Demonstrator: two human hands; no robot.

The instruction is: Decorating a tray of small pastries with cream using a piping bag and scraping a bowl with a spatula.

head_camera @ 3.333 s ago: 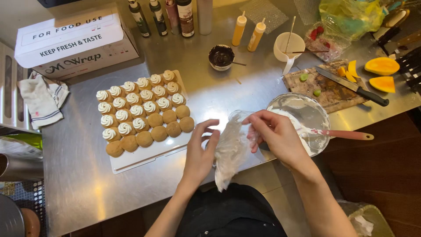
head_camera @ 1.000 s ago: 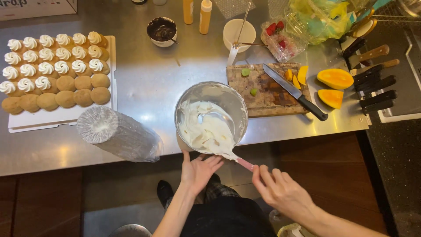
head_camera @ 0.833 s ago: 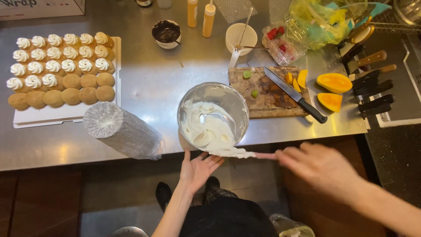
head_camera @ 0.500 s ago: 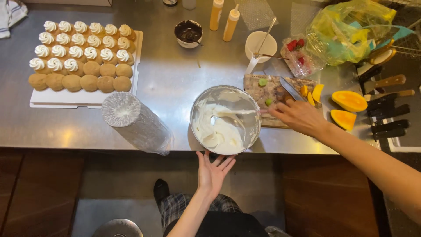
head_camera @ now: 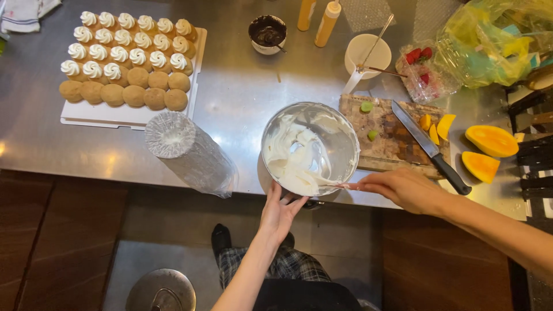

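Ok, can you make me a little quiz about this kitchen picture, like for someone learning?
1. True or false: the left hand touches the round metal bowl of white cream.
2. What does the right hand hold? A) black-handled knife B) pink-handled spatula C) orange squeeze bottle
3. Fill in: the halved orange fruit lies to the ____ of the wooden cutting board.

Key: 1 true, at its near rim. 2 B, the pink-handled spatula, blade in the cream; the black-handled knife rests on the board. 3 right.
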